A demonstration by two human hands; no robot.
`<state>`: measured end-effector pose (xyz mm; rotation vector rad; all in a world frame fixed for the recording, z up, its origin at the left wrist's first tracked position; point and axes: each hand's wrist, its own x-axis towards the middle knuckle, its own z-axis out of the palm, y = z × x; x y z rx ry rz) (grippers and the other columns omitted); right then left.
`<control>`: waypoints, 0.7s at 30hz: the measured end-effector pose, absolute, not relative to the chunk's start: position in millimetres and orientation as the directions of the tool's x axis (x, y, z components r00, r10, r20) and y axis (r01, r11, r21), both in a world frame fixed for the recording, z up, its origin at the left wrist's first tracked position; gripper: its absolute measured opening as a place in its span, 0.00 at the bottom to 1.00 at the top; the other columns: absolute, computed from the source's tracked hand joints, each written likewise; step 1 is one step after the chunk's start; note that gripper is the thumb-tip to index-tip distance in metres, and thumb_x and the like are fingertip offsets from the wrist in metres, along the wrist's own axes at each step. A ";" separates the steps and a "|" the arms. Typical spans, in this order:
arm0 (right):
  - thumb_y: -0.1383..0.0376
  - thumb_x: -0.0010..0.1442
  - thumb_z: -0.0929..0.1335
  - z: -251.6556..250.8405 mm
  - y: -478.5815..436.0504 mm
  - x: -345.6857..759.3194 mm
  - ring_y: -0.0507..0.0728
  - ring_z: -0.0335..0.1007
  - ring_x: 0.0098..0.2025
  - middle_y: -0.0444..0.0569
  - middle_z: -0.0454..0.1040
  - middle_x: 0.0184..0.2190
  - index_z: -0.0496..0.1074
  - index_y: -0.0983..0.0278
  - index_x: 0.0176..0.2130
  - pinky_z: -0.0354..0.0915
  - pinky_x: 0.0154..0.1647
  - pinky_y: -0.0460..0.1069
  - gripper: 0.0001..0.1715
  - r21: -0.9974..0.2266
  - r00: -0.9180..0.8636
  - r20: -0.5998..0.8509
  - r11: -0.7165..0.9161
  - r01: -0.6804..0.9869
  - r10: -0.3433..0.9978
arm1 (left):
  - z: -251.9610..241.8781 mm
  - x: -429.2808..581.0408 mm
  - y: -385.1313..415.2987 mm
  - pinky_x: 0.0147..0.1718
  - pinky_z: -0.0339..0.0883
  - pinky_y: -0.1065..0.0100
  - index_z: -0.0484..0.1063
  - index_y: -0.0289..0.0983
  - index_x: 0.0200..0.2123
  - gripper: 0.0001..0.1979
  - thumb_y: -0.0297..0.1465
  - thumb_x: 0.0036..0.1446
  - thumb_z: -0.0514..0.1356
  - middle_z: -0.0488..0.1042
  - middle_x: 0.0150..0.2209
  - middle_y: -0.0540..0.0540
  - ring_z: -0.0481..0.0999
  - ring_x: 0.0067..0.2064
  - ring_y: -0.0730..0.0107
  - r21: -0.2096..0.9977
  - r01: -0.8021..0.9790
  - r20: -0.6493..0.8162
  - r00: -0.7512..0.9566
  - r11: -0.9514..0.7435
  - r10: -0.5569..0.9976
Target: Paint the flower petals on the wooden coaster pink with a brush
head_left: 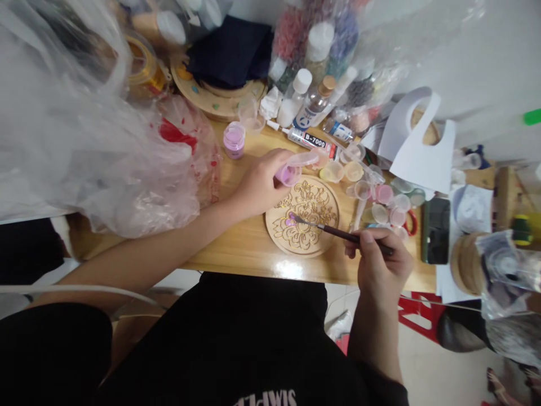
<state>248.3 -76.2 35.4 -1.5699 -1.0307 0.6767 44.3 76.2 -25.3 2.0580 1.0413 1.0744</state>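
Note:
A round wooden disc (323,239) with a gold flower outline lies on the wooden table (245,248) in front of me. My right hand (382,265) is closed on a thin paintbrush (333,229); its tip touches a purple patch on the left of the flower. My left hand (257,183) grips a small open pot of pink-purple paint (288,173) just above the disc's upper left edge, with the pot's clear lid flipped out to the right.
Several small paint pots (382,194) crowd the table right of the disc. A B-7000 glue tube (315,141), bottles (296,96) and a purple jar (234,139) stand behind. Plastic bags (93,129) fill the left. A black phone (437,229) lies at right.

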 end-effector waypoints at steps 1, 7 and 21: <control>0.61 0.61 0.76 36.7 -76.3 247.9 0.49 0.70 0.20 0.40 0.74 0.21 0.78 0.62 0.31 0.66 0.21 0.45 0.09 -0.959 0.452 0.108 -0.027 0.281 0.885 | -25.4 44.6 75.9 0.47 0.76 0.63 0.74 0.35 0.47 0.15 0.21 0.56 0.64 0.78 0.42 0.47 0.79 0.45 0.64 0.772 0.371 0.392 0.363 -0.517 0.845; 0.64 0.62 0.75 42.4 -77.4 245.1 0.50 0.70 0.21 0.40 0.74 0.21 0.78 0.62 0.32 0.66 0.22 0.46 0.07 -0.935 0.399 0.157 0.006 0.355 0.903 | -24.4 46.8 74.9 0.45 0.76 0.63 0.75 0.36 0.46 0.13 0.23 0.57 0.65 0.77 0.39 0.48 0.79 0.42 0.65 0.774 0.370 0.398 0.346 -0.513 0.850; 0.66 0.63 0.73 47.1 -82.4 244.1 0.51 0.72 0.23 0.41 0.74 0.23 0.77 0.62 0.33 0.67 0.23 0.47 0.06 -0.913 0.360 0.173 0.012 0.408 0.917 | -20.0 46.2 75.2 0.45 0.77 0.62 0.74 0.37 0.45 0.12 0.22 0.57 0.65 0.76 0.38 0.48 0.79 0.41 0.65 0.794 0.373 0.352 0.360 -0.480 0.864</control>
